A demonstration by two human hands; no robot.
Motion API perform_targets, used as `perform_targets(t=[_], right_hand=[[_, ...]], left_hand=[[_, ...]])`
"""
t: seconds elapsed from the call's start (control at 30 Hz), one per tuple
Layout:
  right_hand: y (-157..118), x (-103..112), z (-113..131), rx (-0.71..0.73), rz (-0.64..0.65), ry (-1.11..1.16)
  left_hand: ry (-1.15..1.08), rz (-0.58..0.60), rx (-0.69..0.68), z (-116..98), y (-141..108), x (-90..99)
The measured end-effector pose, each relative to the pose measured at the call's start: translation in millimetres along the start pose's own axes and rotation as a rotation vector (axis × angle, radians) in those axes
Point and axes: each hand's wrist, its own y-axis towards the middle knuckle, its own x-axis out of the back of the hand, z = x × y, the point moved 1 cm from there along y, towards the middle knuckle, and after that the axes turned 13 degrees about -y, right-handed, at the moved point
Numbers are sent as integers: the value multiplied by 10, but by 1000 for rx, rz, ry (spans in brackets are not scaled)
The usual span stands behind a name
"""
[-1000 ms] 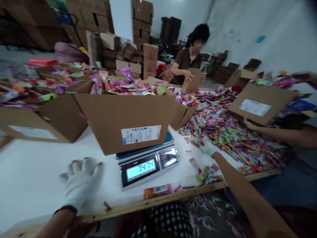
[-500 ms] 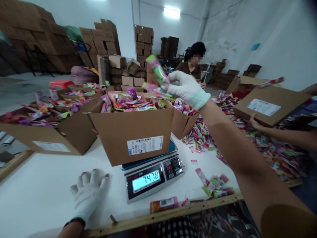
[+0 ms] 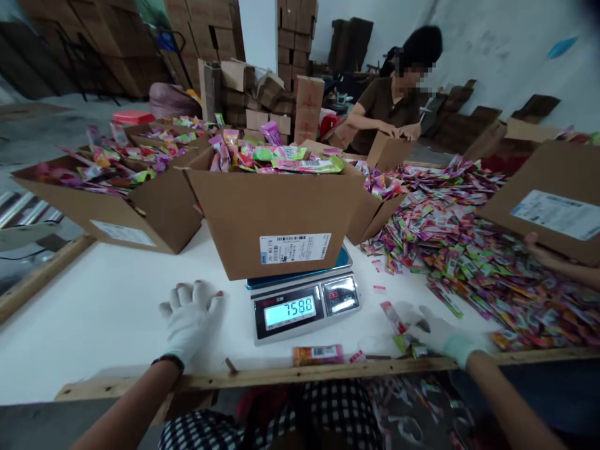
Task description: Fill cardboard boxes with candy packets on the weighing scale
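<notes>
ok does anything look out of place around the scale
Yes, mildly: one orange and pink packet lies alone between the scale and the wooden edge, apart from the big pile. Red-and-white scraps lie loose right of the scale.

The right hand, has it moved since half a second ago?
Yes: against the scale, the right hand has come down and rightward, to the small packets near the table edge.
</notes>
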Motion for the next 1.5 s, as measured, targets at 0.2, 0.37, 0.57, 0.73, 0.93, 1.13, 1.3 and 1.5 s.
perform_targets(t=[0.2, 0.37, 0.57, 0.73, 0.93, 1.13, 1.3, 1.5], right_hand=[[32, -386, 389, 355, -247, 184], [338, 453, 503, 558, -267, 286], [343, 2614, 1066, 870, -703, 288], [275, 3733, 2239, 1245, -905, 147], [490, 3748, 2921, 1303, -814, 202], [463, 3683, 2801, 1305, -751, 391], [327, 3692, 2809, 1283, -868, 374], [305, 3710, 2663, 1315, -1017, 379]], left_hand=[[1, 9, 3, 7, -19, -3], [-15, 11, 7, -57, -26, 70], [-16, -2, 7, -23, -19, 79], [-5, -10, 19, 82, 19, 12], [-4, 20, 42, 80, 18, 27], [10, -4, 39, 67, 19, 18], [8, 4, 25, 50, 7, 30], [17, 7, 20, -50, -39, 112]])
